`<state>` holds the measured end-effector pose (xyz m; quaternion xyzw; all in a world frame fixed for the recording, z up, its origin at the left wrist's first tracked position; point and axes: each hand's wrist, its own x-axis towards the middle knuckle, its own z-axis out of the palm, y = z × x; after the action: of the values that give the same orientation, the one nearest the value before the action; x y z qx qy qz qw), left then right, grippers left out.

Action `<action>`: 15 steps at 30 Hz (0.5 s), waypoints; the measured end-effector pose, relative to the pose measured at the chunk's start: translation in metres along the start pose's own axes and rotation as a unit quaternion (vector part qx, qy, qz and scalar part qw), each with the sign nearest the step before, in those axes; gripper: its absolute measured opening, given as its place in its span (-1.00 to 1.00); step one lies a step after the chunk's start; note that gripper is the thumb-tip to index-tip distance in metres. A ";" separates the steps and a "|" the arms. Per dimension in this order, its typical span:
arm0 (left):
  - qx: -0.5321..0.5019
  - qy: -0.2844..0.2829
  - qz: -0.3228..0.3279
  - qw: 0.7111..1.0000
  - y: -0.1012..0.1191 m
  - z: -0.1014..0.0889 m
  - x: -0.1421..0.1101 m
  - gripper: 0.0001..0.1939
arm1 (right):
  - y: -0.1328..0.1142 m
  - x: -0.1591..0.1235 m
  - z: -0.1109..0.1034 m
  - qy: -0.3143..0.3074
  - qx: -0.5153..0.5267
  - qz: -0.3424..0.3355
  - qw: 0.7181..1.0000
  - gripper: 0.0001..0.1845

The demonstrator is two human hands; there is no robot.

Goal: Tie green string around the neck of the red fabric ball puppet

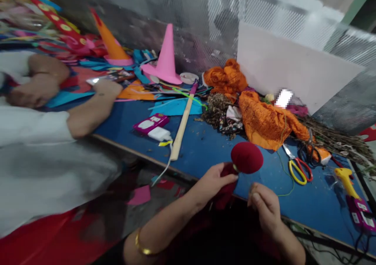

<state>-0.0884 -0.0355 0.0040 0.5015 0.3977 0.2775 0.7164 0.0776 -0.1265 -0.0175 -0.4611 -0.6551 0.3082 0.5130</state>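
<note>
A stuffed dark red cloth ball (246,157) with loose red fabric hanging below it is at the table's front edge. My left hand (219,178) grips the fabric just under the ball, where a small pale band shows. To the right and a little lower, my right hand (266,206) is closed with thumb and fingers pinched together, apart from the ball. Whatever those fingers hold, if anything, is too small to make out. Nearest on the right lie scissors (299,171) with yellow and red handles, beside a thin green thread (289,192).
Orange cloth (261,120) and dried plant matter (219,108) lie behind. A wooden stick (183,126), a purple-and-white device (152,126) and a pink cone hat (167,61) are leftward. A yellow glue gun (348,182) lies right. A co-worker's arms (88,116) reach in from the left.
</note>
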 end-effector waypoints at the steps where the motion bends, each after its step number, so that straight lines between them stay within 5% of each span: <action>1: 0.003 0.004 0.001 1.000 0.003 -0.001 0.000 -0.62 | -0.001 0.004 -0.003 -0.007 0.025 0.005 1.000 -0.60; 6: -0.024 -0.021 0.052 0.998 0.029 0.001 0.006 -0.52 | -0.005 0.030 -0.025 -0.035 0.130 -0.009 0.991 -0.67; 11: 0.021 -0.017 0.118 0.993 0.058 0.004 0.011 -0.55 | 0.006 0.060 -0.055 -0.045 0.112 0.031 0.992 -0.62; 15: 0.059 0.013 0.154 0.986 0.067 -0.007 0.010 -0.54 | 0.020 0.076 -0.074 0.122 0.038 0.103 0.986 -0.72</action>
<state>-0.0891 -0.0006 0.0626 0.5947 0.3407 0.3674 0.6287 0.1508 -0.0542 0.0152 -0.5406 -0.5248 0.3253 0.5715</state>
